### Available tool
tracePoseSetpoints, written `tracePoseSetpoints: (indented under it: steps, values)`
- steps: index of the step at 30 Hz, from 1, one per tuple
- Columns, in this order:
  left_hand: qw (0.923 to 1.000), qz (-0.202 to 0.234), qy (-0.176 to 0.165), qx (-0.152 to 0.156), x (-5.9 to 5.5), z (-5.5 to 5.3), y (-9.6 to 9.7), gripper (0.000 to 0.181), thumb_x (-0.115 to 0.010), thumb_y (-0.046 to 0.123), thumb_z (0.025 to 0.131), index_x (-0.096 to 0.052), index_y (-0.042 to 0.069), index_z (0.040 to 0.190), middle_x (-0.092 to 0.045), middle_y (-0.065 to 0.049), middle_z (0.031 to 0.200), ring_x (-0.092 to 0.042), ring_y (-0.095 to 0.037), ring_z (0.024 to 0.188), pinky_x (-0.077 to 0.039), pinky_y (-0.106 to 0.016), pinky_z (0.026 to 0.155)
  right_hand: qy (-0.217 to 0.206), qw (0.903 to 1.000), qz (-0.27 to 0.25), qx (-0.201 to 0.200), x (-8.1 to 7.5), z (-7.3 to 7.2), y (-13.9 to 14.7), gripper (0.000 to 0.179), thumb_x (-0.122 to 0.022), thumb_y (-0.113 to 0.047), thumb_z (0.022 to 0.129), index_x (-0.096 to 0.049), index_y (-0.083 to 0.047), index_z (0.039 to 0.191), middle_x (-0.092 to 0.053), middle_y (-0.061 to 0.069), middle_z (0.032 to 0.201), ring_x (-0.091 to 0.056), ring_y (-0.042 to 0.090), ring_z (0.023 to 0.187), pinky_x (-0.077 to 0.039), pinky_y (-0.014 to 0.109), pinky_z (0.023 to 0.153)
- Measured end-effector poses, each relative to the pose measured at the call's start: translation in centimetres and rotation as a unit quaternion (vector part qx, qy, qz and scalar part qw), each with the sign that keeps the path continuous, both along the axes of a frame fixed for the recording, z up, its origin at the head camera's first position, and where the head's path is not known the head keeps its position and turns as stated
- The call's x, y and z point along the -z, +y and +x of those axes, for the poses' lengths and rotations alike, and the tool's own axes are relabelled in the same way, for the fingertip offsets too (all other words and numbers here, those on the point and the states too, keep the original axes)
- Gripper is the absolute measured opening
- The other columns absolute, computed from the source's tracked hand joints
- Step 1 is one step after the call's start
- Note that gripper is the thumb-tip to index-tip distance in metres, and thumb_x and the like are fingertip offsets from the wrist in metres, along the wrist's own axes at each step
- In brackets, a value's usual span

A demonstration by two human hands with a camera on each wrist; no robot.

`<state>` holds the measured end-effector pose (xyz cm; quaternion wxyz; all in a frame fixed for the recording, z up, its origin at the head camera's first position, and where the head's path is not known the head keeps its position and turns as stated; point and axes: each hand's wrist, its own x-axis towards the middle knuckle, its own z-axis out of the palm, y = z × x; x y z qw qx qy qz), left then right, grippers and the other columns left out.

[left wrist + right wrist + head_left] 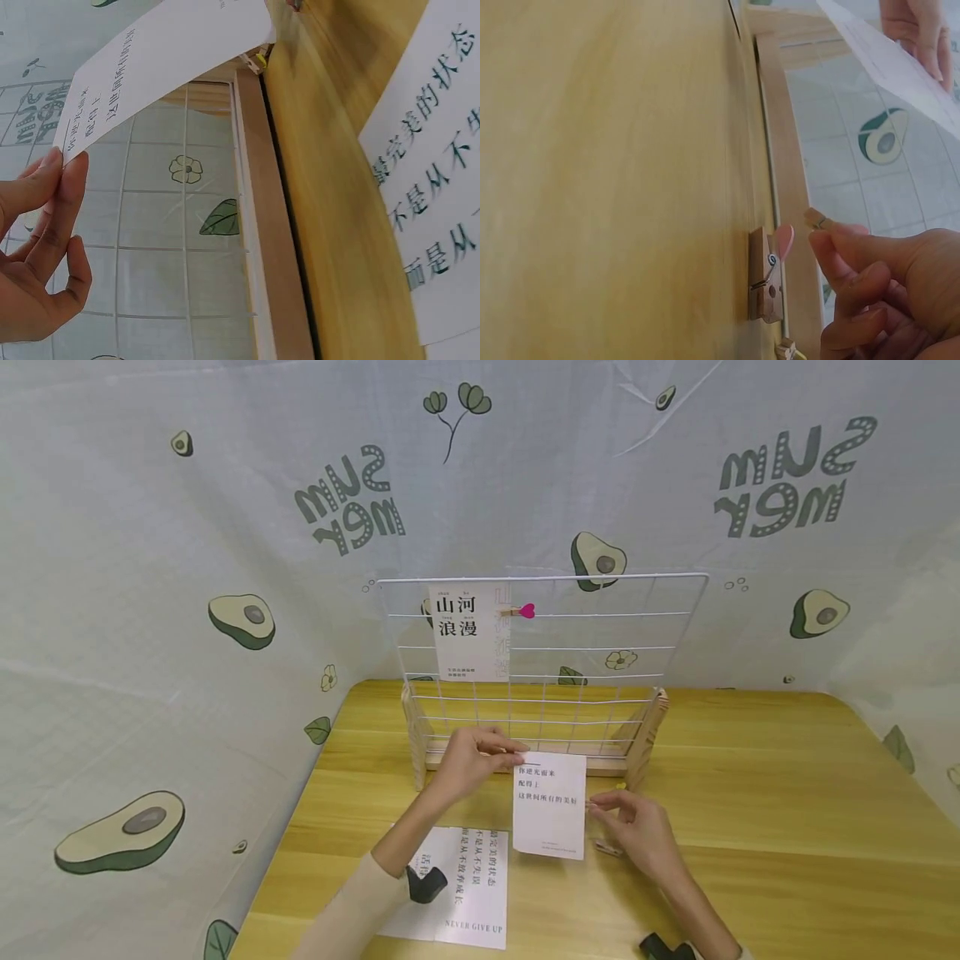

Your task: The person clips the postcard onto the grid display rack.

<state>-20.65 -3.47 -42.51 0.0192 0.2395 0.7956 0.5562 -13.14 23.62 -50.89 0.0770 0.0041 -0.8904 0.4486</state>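
Note:
My left hand [471, 762] pinches a white card [550, 827] with printed text by its upper left corner, in front of the foot of a white wire grid rack [615, 648]. Between thumb and forefinger my right hand [641, 833] holds a small wooden clothespin [817, 219], close to the card's right edge in the head view. Below that hand, a clothespin with a pink heart [766, 281] lies on the table. Up on the grid, another card [468, 647] hangs from a clothespin with a bright pink heart [527, 611].
Printed cards [468, 893] lie on the wooden table [750, 793] beside my left forearm. Wooden feet [647, 739] hold the grid rack upright. Behind it hangs a pale cloth [540, 485] with avocado prints. A small yellow piece [621, 786] shows near the rack's base.

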Motion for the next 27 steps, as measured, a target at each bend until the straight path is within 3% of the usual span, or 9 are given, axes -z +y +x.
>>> tracePoseSetpoints:
  steps: [5, 9, 12, 16, 21, 27]
  values:
    - [0.9988, -0.018, 0.045, -0.001, -2.6, -0.1, 0.7, 0.015, -0.082, 0.004, 0.085, -0.083, 0.006, 0.100, -0.072, -0.007, 0.089, -0.063, -0.003, 0.077, -0.040, -0.014, 0.058, -0.002, 1.0000, 0.008, 0.002, -0.1, 0.0, -0.1, 0.011, -0.078, -0.004, 0.089, -0.076, -0.002, 0.100, -0.073, 0.009, 0.083, -0.040, 0.003, 0.051, -0.032, 0.020, 0.044]
    - [0.9935, -0.023, 0.111, 0.002, -5.1, 0.0, 1.5, 0.015, -0.083, 0.003, 0.084, -0.083, 0.005, 0.099, -0.072, -0.007, 0.088, -0.061, -0.005, 0.074, -0.044, -0.014, 0.061, -0.007, 0.9999, 0.012, 0.006, -0.2, -0.1, -0.1, 0.011, -0.073, 0.003, 0.088, -0.074, 0.003, 0.099, -0.059, 0.002, 0.065, -0.039, 0.003, 0.051, -0.032, 0.020, 0.045]
    - [0.9828, -0.022, 0.183, 0.006, -6.8, -0.2, 2.1, 0.014, -0.083, 0.001, 0.084, -0.083, 0.003, 0.098, -0.072, -0.008, 0.085, -0.059, -0.009, 0.072, -0.043, -0.013, 0.060, -0.013, 0.9998, 0.014, 0.004, -0.5, -0.2, -0.1, 0.016, -0.075, -0.003, 0.090, -0.075, 0.002, 0.106, -0.060, 0.003, 0.067, -0.040, 0.004, 0.051, -0.032, 0.021, 0.045]
    - [0.9672, -0.038, 0.251, -0.001, -9.4, -0.6, 2.8, 0.011, -0.081, 0.001, 0.086, -0.083, 0.002, 0.097, -0.072, -0.009, 0.084, -0.068, -0.015, 0.072, -0.043, -0.013, 0.059, -0.013, 0.9998, 0.016, -0.003, -1.0, -0.3, -0.1, 0.022, -0.079, -0.018, 0.092, -0.077, -0.005, 0.110, -0.073, 0.006, 0.084, -0.041, 0.004, 0.051, -0.032, 0.022, 0.044]
    - [0.9534, -0.067, 0.293, -0.026, -12.3, -1.1, 3.5, 0.010, -0.079, 0.003, 0.088, -0.083, 0.003, 0.097, -0.072, -0.008, 0.083, -0.074, -0.017, 0.073, -0.045, -0.014, 0.061, 0.002, 0.9997, 0.022, -0.007, -1.5, -0.4, -0.2, 0.015, -0.078, -0.019, 0.093, -0.078, -0.010, 0.105, -0.077, 0.005, 0.092, -0.041, 0.003, 0.053, -0.035, 0.022, 0.044]
    - [0.9342, -0.109, 0.332, -0.073, -14.7, -1.9, 4.2, 0.011, -0.077, 0.005, 0.091, -0.084, 0.007, 0.099, -0.073, -0.006, 0.082, -0.069, -0.018, 0.075, -0.044, -0.020, 0.069, 0.021, 0.9994, 0.017, -0.022, -1.9, -0.4, -0.4, 0.014, -0.078, -0.017, 0.093, -0.078, -0.009, 0.104, -0.073, 0.008, 0.084, -0.036, 0.001, 0.049, -0.031, 0.021, 0.040]
